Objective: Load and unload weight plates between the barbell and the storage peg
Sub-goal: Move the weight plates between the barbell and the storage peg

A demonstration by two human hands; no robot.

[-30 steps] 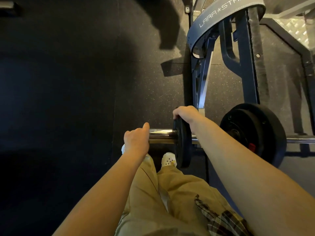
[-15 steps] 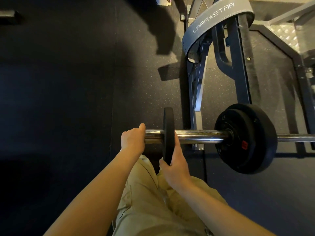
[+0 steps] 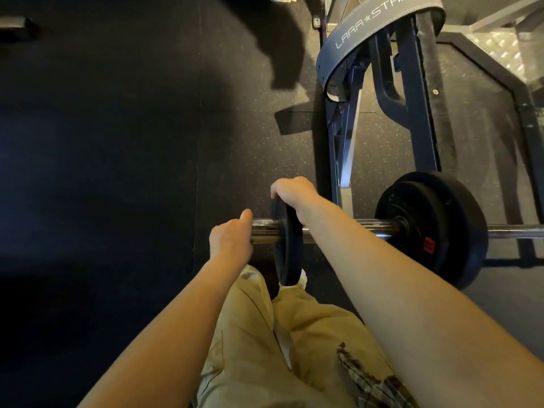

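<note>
A: Head view, lower middle of the frame: the left hand (image 3: 231,241) is curled over the bare end of the chrome steel barbell sleeve (image 3: 347,228), thumb lying along the top of it, so that grip is clenched on the sleeve

B: And the right hand (image 3: 294,192)?

A: Just above centre, with its fingers hooked over the top rim of the small thin black weight plate (image 3: 287,248), grasping it. The plate stands upright on edge, threaded on the sleeve near its free end, just beside the left hand

B: Where are the other plates?

A: At the right of the frame. A large thick black bumper plate (image 3: 465,228) sits further along the same sleeve, with a smaller black plate (image 3: 412,213) flat against its near face. There is a small red mark low on that smaller plate. A stretch of bare chrome separates this pair from the thin plate

B: What surrounds the bar?

A: Dark speckled rubber floor (image 3: 117,142) fills the left half. In the upper right stands a dark blue steel rack frame (image 3: 418,98), and a grey lifting belt (image 3: 368,28) printed LARA STAR hangs over its top. At the bottom are the person's khaki trousers (image 3: 265,348), a bit of plaid cloth at the lower right, and a white shoe (image 3: 301,279) peeking out below the thin plate

B: A storage peg?

A: I cannot tell which part of the rack is one
</note>
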